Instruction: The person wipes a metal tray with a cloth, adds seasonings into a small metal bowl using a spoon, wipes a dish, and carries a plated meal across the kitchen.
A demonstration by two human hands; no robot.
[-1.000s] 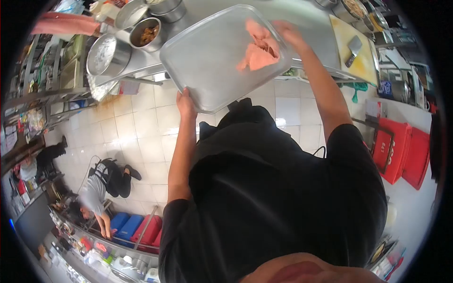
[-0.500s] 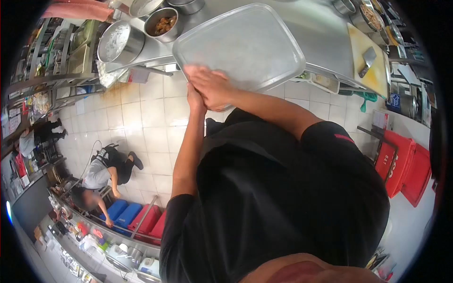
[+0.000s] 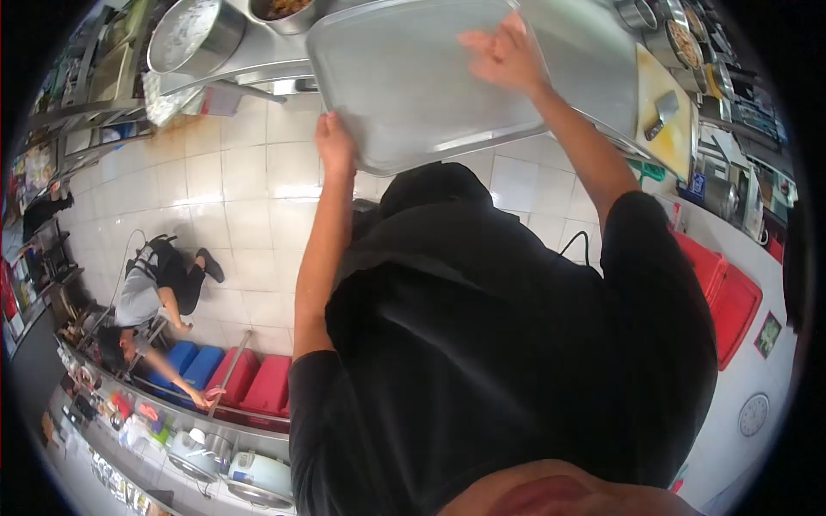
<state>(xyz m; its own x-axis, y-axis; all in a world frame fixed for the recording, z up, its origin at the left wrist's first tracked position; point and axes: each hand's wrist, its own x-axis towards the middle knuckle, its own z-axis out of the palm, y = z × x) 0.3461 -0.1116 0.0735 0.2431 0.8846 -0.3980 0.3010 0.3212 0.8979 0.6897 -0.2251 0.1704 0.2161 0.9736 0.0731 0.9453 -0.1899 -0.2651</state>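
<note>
A large rectangular metal tray (image 3: pixel 413 86) with a raised rim is tilted at the edge of the steel counter. My left hand (image 3: pixel 335 144) grips its near left rim, fingers closed around the edge. Over the tray's right part is my right hand (image 3: pixel 509 62), blurred by motion. Its fingers look partly apart and pinkish at the tips. Whether they hold something thin or touch the tray's surface cannot be made out.
A pot with white contents (image 3: pixel 185 34) and a pot of brown food (image 3: pixel 284 13) stand left. On the right, a cleaver (image 3: pixel 662 116) lies on a yellowed cutting board (image 3: pixel 650 86). A co-worker (image 3: pixel 142 288) bends near blue and red bins (image 3: pixel 232 378) at lower left.
My right hand has moved from beside my left hand across the tray to its far right. The tray has shifted up in view. My left hand stays at its left rim.
</note>
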